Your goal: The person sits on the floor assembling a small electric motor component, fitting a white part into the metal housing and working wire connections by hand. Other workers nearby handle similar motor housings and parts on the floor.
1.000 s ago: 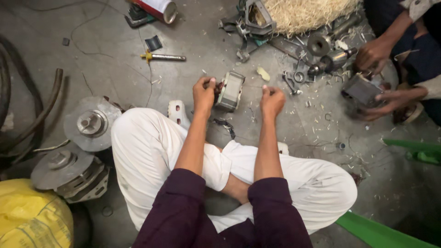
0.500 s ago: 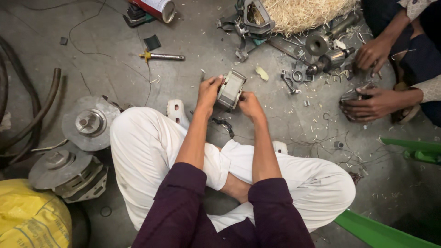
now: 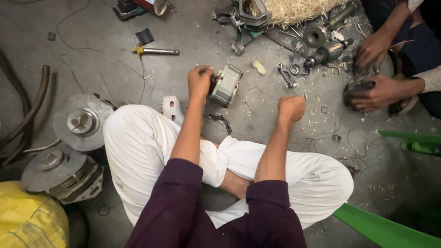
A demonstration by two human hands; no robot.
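Note:
I sit cross-legged on a grey concrete floor in white trousers. My left hand (image 3: 200, 81) grips the left end of a small grey electric motor (image 3: 226, 85) that stands on the floor in front of my knees. My right hand (image 3: 291, 108) is a closed fist, held apart from the motor to its right, with nothing visible in it. A short black chain-like piece (image 3: 221, 120) lies just below the motor.
Two round metal motor housings (image 3: 81, 121) (image 3: 55, 171) and a yellow sack (image 3: 27, 220) lie at my left. A yellow-handled screwdriver (image 3: 155, 51) lies further out. Another person's hands (image 3: 372, 92) work on a part at right, beside scattered metal parts (image 3: 317, 41) and straw-like shavings (image 3: 294, 9).
My right hand has come off the motor and pulled back to the right as a fist. My left hand stays on the motor.

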